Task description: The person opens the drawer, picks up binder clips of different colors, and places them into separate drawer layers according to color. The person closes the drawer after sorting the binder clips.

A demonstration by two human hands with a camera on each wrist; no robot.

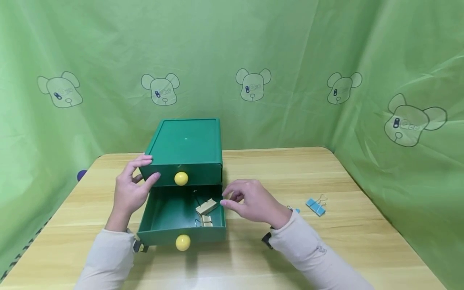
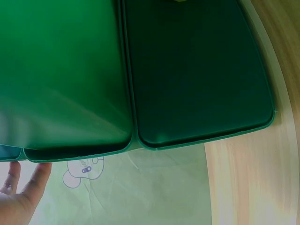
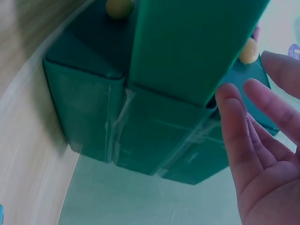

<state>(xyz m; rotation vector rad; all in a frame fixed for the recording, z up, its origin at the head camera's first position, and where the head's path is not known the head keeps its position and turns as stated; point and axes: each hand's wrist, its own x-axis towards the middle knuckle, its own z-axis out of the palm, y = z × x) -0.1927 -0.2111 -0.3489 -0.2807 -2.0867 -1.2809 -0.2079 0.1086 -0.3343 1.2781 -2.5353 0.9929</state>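
Note:
A green drawer unit (image 1: pixel 185 141) stands on the table, its middle drawer (image 1: pixel 170 209) pulled out. Two cream binder clips (image 1: pixel 206 207) lie inside that drawer, towards its right side. My left hand (image 1: pixel 130 191) is at the unit's upper left front corner, thumb across the front and fingers along the edge. In the left wrist view, its fingers (image 2: pixel 35 185) reach the unit's rim. Beside the open drawer's right wall is my right hand (image 1: pixel 250 201), fingers loosely bent with nothing between them; its fingertips come right up to the drawer's edge in the right wrist view.
A blue binder clip (image 1: pixel 316 206) lies on the table to the right, and another blue clip (image 1: pixel 294 209) is partly hidden behind my right wrist. Yellow knobs (image 1: pixel 181 178) stick out from the drawer fronts. Green curtain (image 1: pixel 275 48) with bear heads surrounds the table.

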